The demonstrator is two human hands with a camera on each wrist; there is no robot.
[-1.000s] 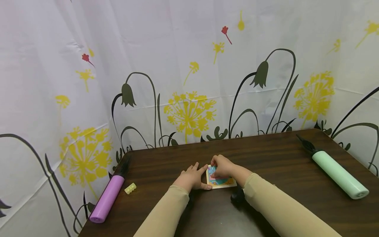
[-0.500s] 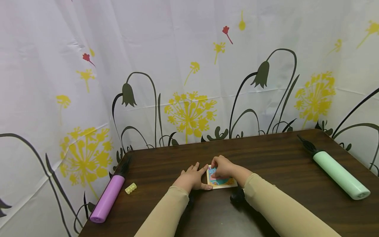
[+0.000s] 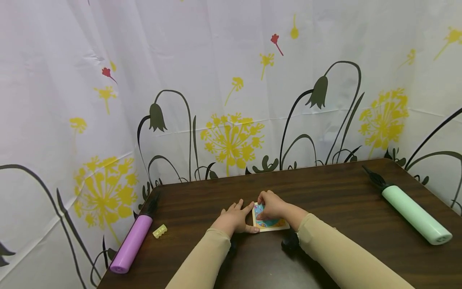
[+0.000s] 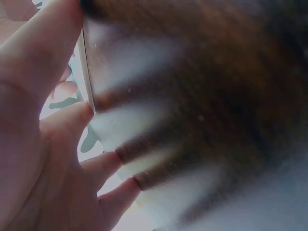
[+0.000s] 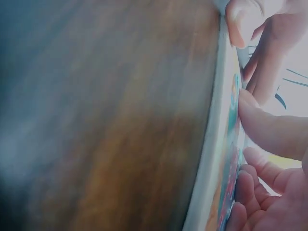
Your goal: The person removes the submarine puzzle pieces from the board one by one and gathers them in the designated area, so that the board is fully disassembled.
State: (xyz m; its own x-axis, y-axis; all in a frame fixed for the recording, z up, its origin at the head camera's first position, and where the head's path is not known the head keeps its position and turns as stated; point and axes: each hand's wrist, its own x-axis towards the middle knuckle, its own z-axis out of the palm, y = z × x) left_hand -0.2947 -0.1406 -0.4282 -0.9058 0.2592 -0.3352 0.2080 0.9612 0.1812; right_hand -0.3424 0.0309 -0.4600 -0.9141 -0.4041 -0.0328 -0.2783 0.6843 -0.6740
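While both hands sit together near the middle of the dark wooden desk [image 3: 325,192], I see almost nothing changed over the last second. My left hand [image 3: 234,218] rests flat, fingers straight, bracing the left edge of the small square colourful picture tile [image 3: 268,223]. My right hand [image 3: 271,205] keeps pressing curled fingertips onto its face, so the fitting work looks ongoing.

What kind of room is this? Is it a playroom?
Maybe a play or craft corner, though I can't be sure. A dark wooden table stands against a flower-printed curtain. On it lie a colourful picture board and purple and green balloon pumps.
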